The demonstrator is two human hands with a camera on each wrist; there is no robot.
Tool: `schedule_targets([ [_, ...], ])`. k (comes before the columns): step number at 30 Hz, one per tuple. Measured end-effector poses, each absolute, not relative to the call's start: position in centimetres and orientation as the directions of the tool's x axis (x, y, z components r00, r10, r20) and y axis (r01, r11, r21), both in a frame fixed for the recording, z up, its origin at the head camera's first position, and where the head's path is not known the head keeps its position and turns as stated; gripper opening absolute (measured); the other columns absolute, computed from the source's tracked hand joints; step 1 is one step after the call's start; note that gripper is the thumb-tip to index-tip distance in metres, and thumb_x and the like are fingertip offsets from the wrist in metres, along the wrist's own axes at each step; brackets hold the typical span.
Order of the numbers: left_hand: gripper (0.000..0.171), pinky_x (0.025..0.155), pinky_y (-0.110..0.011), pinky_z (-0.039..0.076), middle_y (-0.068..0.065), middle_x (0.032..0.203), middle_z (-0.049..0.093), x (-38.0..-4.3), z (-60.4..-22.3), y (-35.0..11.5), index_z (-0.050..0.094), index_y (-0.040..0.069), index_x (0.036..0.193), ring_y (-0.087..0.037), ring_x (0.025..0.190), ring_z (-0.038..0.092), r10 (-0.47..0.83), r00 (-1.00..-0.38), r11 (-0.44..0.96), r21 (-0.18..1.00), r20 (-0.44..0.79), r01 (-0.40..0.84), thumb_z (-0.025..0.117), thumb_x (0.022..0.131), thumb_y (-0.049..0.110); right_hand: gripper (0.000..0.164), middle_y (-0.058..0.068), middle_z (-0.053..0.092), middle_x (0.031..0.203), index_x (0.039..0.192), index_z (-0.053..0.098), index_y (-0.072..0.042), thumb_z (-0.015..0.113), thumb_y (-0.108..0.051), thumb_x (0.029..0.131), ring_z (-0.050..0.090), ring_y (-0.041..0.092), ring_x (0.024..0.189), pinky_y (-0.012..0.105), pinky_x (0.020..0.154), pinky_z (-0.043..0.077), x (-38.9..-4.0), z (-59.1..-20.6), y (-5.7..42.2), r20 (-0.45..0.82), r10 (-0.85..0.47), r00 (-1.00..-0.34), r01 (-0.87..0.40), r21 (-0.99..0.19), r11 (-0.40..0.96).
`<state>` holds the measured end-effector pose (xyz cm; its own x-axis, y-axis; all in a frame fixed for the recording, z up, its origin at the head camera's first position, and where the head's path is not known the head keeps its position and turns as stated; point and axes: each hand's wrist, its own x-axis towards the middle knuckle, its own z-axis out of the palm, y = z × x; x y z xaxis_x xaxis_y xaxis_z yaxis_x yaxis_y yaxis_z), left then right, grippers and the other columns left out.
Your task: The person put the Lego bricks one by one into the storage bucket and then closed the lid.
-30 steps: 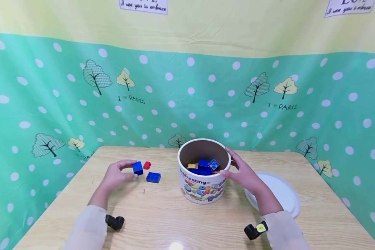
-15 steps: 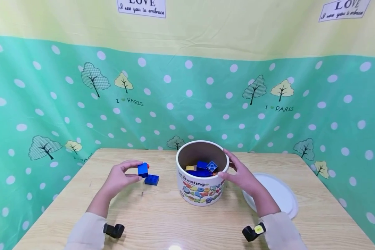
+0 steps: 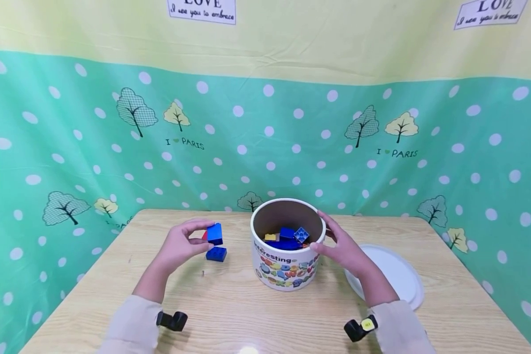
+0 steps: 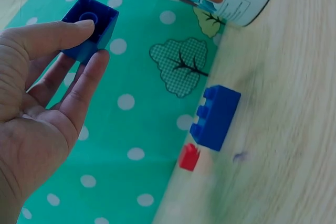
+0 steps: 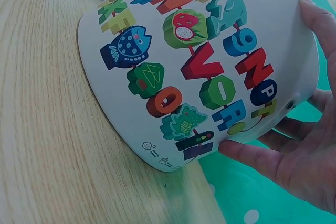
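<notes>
Between thumb and fingertips my left hand (image 3: 179, 248) pinches a blue toy brick (image 3: 215, 234), raised off the table; its hollow underside faces the left wrist camera. Below it on the table lies another blue brick (image 3: 216, 254), studs visible. A small red brick (image 3: 205, 236) is partly hidden behind my left hand in the head view, but the left wrist view shows the red brick (image 4: 189, 157) whole. My right hand (image 3: 342, 251) grips the right side of a white printed bucket (image 3: 287, 268), thumb near the rim. Several blue bricks and a yellow one lie inside.
A round white lid (image 3: 391, 273) lies on the table (image 3: 248, 314) right of the bucket, partly behind my right forearm. A patterned green and yellow curtain (image 3: 265, 118) hangs along the table's back and sides.
My left hand has lifted the blue brick and moved it rightward, past the red brick and above the other blue brick. My right hand stays on the bucket.
</notes>
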<state>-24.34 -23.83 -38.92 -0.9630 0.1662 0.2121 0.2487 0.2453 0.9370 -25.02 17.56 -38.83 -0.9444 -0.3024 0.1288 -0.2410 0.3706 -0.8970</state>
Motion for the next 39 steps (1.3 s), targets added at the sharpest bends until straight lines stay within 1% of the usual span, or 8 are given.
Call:
schedule_targets([
  [5,0.052,0.083,-0.031,0.056,-0.018,0.139,0.049,-24.5,-38.4,-23.2,0.062,0.002,0.129,-0.039,0.107,0.063,0.183,-0.959,0.237,0.937,0.215,0.256,0.078,0.079,-0.002,0.091,0.014,0.023,0.158,0.156,0.02,-0.029,0.076,-0.038,0.085,0.026,0.042,0.141,0.065,0.104,0.032,-25.1,-38.8,17.6,0.139,-0.303,-0.943,-0.25,-0.895,0.369],
  [8,0.052,0.083,-0.032,0.056,-0.018,0.14,0.048,-24.6,-38.2,-23.0,0.062,0.001,0.128,-0.038,0.105,0.065,0.191,-0.958,0.233,0.938,0.215,0.257,0.079,0.079,-0.001,0.09,0.014,0.023,0.158,0.156,0.021,-0.027,0.076,-0.036,0.085,0.027,0.042,0.14,0.066,0.104,0.031,-25.2,-38.9,17.6,0.145,-0.305,-0.941,-0.255,-0.899,0.357],
  [14,0.052,0.083,-0.032,0.055,-0.018,0.138,0.048,-24.7,-37.4,-22.4,0.063,0.002,0.127,-0.035,0.104,0.066,0.206,-0.952,0.243,0.931,0.225,0.273,0.079,0.078,-0.001,0.09,0.013,0.024,0.158,0.156,0.021,-0.028,0.076,-0.037,0.085,0.027,0.042,0.14,0.064,0.103,0.034,-25.4,-39.0,17.7,0.15,-0.309,-0.939,-0.259,-0.899,0.353],
  [20,0.051,0.081,-0.033,0.057,-0.021,0.138,0.048,-24.7,-36.6,-21.5,0.061,-0.004,0.127,-0.035,0.096,0.068,0.245,-0.936,0.209,0.929,0.253,0.305,0.077,0.078,-0.006,0.089,0.013,0.025,0.158,0.156,0.022,-0.028,0.076,-0.036,0.085,0.027,0.041,0.141,0.067,0.105,0.027,-25.2,-39.1,17.7,0.157,-0.314,-0.936,-0.266,-0.901,0.344],
  [25,0.051,0.08,-0.035,0.057,-0.022,0.138,0.049,-24.8,-36.1,-20.8,0.061,-0.005,0.127,-0.035,0.094,0.068,0.271,-0.922,0.188,0.924,0.277,0.332,0.076,0.078,-0.008,0.088,0.013,0.025,0.158,0.155,0.022,-0.029,0.075,-0.036,0.085,0.027,0.041,0.141,0.068,0.105,0.028,-25.2,-39.1,17.7,0.159,-0.315,-0.936,-0.267,-0.902,0.338],
  [30,0.052,0.08,-0.036,0.057,-0.019,0.135,0.051,-25.1,-35.5,-20.2,0.061,-0.004,0.126,-0.034,0.093,0.069,0.282,-0.912,0.17,0.92,0.297,0.352,0.076,0.077,-0.009,0.088,0.012,0.025,0.157,0.156,0.022,-0.029,0.075,-0.036,0.086,0.027,0.04,0.141,0.067,0.104,0.031,-25.3,-39.2,17.7,0.156,-0.31,-0.938,-0.263,-0.902,0.342],
  [34,0.05,0.08,-0.036,0.057,-0.016,0.132,0.054,-25.2,-34.9,-19.6,0.063,-0.001,0.125,-0.032,0.093,0.07,0.293,-0.905,0.187,0.909,0.31,0.372,0.077,0.077,-0.008,0.088,0.012,0.025,0.157,0.155,0.022,-0.03,0.075,-0.036,0.086,0.028,0.04,0.14,0.065,0.102,0.035,-25.3,-39.2,17.7,0.155,-0.308,-0.939,-0.263,-0.9,0.347],
  [39,0.048,0.079,-0.035,0.057,-0.015,0.131,0.055,-25.6,-34.3,-18.7,0.064,0.0,0.124,-0.031,0.093,0.07,0.325,-0.882,0.212,0.883,0.34,0.418,0.076,0.077,-0.007,0.088,0.012,0.024,0.158,0.155,0.021,-0.03,0.075,-0.036,0.086,0.028,0.041,0.14,0.064,0.102,0.036,-25.2,-39.1,17.7,0.155,-0.307,-0.939,-0.261,-0.902,0.343],
])
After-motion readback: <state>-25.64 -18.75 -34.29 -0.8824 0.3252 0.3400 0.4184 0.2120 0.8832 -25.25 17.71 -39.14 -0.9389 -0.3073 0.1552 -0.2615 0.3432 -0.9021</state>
